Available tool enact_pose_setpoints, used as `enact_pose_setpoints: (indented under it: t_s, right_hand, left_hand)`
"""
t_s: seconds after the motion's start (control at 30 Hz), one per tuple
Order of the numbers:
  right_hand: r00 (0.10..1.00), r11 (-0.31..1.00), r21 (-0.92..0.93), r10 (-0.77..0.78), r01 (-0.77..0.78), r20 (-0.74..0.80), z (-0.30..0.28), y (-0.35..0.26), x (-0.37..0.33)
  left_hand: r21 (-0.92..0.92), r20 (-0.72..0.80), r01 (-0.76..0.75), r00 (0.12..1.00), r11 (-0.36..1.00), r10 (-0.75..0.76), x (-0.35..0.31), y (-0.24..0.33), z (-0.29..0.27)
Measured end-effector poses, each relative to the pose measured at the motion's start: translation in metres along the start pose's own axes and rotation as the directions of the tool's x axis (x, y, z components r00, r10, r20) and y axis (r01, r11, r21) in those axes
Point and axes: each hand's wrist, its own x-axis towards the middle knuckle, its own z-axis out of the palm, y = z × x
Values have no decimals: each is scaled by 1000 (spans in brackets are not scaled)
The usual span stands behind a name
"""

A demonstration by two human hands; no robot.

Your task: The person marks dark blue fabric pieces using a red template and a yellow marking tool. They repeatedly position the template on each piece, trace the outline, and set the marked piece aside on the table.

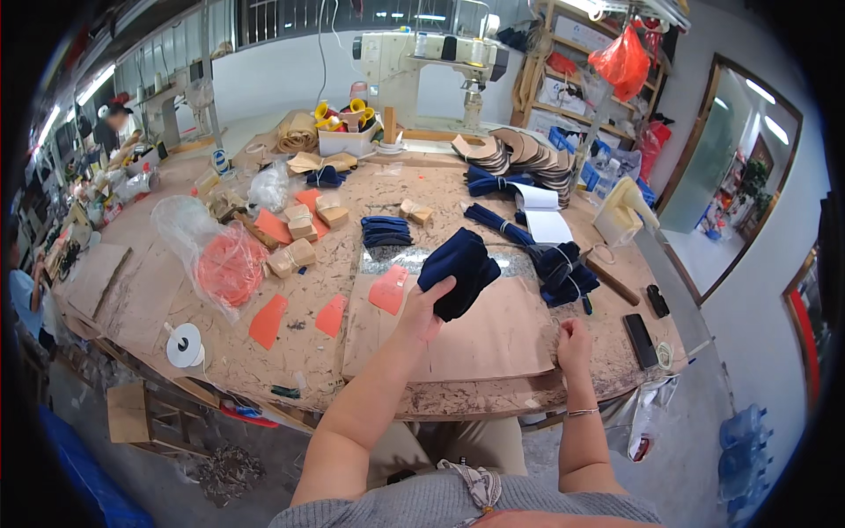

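A stack of dark blue fabric pieces [459, 273] is gripped at its lower left by my left hand [426, 310], raised over a tan board [475, 343]. My right hand [575, 345] is closed at the board's right edge; whatever its fingers pinch is too small to make out. Beyond it lies a tied bundle of dark blue pieces [563, 275]. Another small dark blue stack [385, 231] rests behind the board. Orange cut shapes lie left of my left hand, the closest being one orange piece [388, 289] on the board.
At right are a hammer [613, 276], a black oblong case [641, 341] and an open notebook [543, 214]. A white spool [186, 345] and a clear bag of orange material [231, 268] lie left. A sewing machine [431, 70] stands behind. A person [113, 128] is far left.
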Motion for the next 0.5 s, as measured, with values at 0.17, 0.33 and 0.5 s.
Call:
enact_pose_setpoints:
  t_s: [0.17, 0.33, 0.5]
  right_hand:
    - [995, 931, 351, 80, -97, 62, 15, -80, 23]
    - [900, 407, 818, 23, -406, 435, 64, -150, 41]
    - [699, -28, 701, 55, -713, 713, 83, -126, 61]
  left_hand:
    - [1, 169, 42, 985, 999, -41, -10, 6, 13]
    - [155, 283, 198, 930, 968, -236, -19, 9, 17]
    - [258, 203, 100, 967, 961, -155, -8, 13, 19]
